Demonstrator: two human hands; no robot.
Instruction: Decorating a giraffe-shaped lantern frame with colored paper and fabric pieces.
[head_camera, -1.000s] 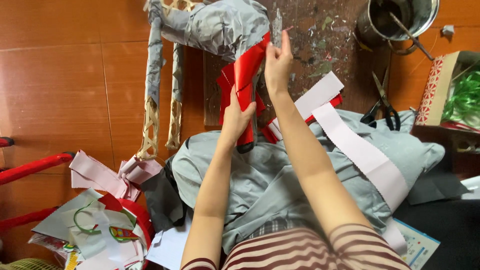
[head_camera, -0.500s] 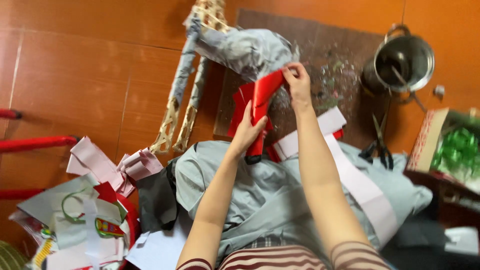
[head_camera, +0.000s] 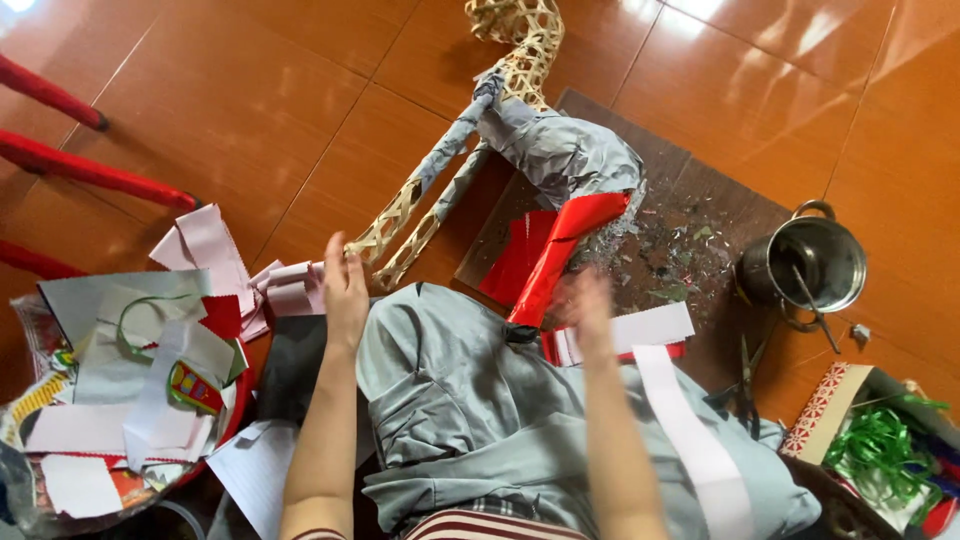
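Reaching left toward the pile of pink paper strips (head_camera: 285, 290), the left hand (head_camera: 345, 290) rests open with its fingers spread, touching or almost touching the strips; I cannot tell which. The right hand (head_camera: 590, 310) hangs in the air just right of the red paper (head_camera: 560, 260), blurred, so I cannot tell whether it is open or closed; it seems to hold nothing.

The red paper lies draped from the grey paper-covered body of the woven frame (head_camera: 520, 50), running down toward the near side and ending on the grey cloth (head_camera: 460, 400) over the person's lap. The frame lies on the tiled floor (head_camera: 200, 110), its grey body on a dark board (head_camera: 690, 230) speckled with scraps.

By my reading, the covering of the frame is at a pause between pieces: one red piece is placed, and another strip is being fetched. That would call for a clean pinch on a single strip out of the pile.

At the right stand a metal pot (head_camera: 810, 260) and scissors (head_camera: 745, 375); a basin of paper cuttings (head_camera: 120, 400) sits at the near left.
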